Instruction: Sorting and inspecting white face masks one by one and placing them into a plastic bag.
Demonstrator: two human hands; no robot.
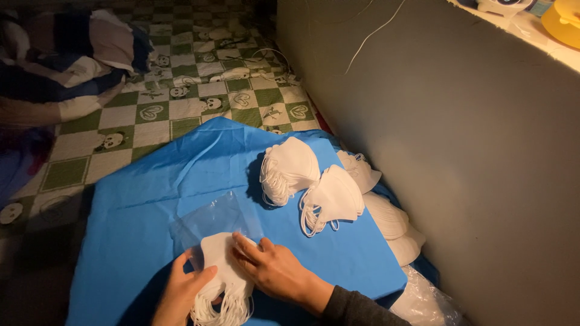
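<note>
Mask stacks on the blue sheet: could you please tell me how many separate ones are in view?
3: one stack under both hands at the near edge, and two stacks side by side further back. More masks lie off the sheet by the wall, partly hidden.

A clear plastic bag (214, 218), flat and roughly rectangular, is seen lying on the blue sheet (151, 199). A second, crumpled clear plastic bag (423, 302) is seen just off the sheet's lower right corner.
</note>
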